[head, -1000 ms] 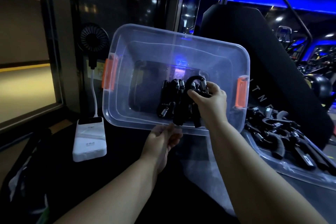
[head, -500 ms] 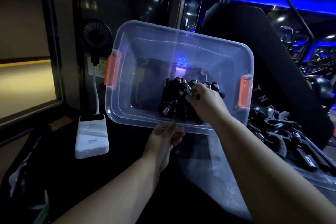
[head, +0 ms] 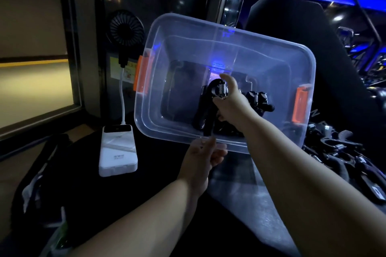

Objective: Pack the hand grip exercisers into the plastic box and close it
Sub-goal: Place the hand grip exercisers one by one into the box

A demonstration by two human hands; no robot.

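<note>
Two hands are busy at one plastic box (head: 229, 31), which is tipped up so that its open mouth faces the person. The left hand (head: 203, 157) holds the box by its near rim, fingers curled under the edge. The right hand (head: 232, 103) reaches inside the box and grips a black hand grip exerciser (head: 215, 91). Its fingers are closed round the handles, and the metal spring at the top shows just beside the thumb. More exercisers (head: 258, 101) lie inside the box against its lower wall, partly hidden behind the right hand; the dim light does not let me count them.

An orange latch (head: 142, 76) sits on the left end of the box and a second latch (head: 300, 106) on its right end. Right of the box and lower down lies a heap of loose exercisers (head: 344, 158), apart from both hands. Left of the box a white power bank (head: 118, 150) lies flat. A white cable (head: 123, 100) rises from it to a small black fan (head: 126, 30) near the box's upper left corner.
</note>
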